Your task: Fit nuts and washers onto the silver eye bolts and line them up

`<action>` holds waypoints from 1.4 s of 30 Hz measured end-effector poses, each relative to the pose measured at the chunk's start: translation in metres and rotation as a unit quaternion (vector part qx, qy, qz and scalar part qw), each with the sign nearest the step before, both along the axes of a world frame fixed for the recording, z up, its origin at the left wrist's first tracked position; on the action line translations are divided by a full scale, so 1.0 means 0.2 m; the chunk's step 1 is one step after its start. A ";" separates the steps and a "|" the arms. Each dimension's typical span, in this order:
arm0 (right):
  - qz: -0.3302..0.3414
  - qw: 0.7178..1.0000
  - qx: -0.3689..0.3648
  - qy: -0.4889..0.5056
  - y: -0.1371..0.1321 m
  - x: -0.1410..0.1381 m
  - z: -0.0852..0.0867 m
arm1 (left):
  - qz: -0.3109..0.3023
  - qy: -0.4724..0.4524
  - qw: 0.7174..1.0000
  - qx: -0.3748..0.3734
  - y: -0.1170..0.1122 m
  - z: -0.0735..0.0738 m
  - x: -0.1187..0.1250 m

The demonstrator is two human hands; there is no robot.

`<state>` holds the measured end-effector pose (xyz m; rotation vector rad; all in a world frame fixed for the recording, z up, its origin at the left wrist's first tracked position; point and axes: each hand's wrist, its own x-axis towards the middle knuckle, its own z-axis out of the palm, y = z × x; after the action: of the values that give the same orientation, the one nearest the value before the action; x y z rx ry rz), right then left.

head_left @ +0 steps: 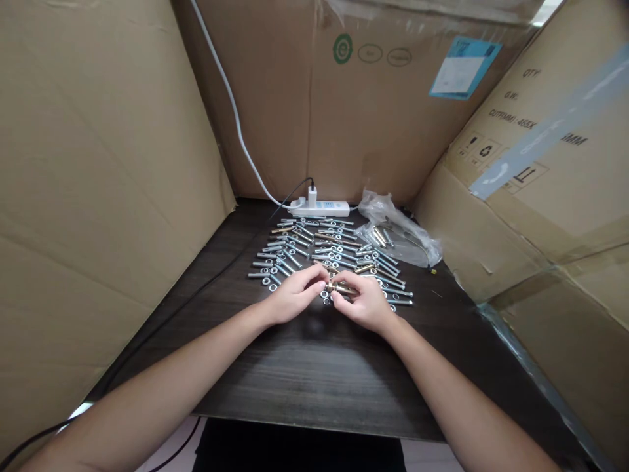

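Dark wood desk, boxed in by cardboard boxes on left, back and right. White power strip at the back edge, one white plug in it, white cable running up the rear box. Rows of expansion bolts plus loose washers laid out mid-desk; crumpled clear plastic bag with a few more bolts just right of them.

Both hands meet at the near edge of the rows. Left hand and right hand each pinch one end of a single brass-coloured bolt, fingers curled closed around it, bolt roughly horizontal just above the desk. Small washers lie directly under it.
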<state>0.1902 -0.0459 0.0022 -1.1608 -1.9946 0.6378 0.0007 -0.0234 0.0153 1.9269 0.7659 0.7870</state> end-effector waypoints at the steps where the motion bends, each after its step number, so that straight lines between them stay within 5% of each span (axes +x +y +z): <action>1: 0.000 1.000 0.001 0.000 0.00 0.00 0.00 | -0.004 0.006 1.000 0.000 0.00 0.00 0.00; 22: -0.008 1.000 0.007 -0.001 0.00 0.00 0.00 | 0.021 -0.002 0.998 0.062 -0.01 -0.01 0.00; 36: -0.004 1.000 0.014 -0.005 0.00 0.00 0.01 | -0.021 0.041 0.996 0.073 0.02 -0.02 0.00; 42: -0.006 1.000 0.002 0.000 0.00 0.00 0.00 | 0.034 0.010 0.995 0.088 -0.01 0.00 0.00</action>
<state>0.1901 -0.0465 0.0030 -1.1699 -1.9871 0.6268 0.0007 -0.0249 0.0152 2.0775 0.8012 0.9038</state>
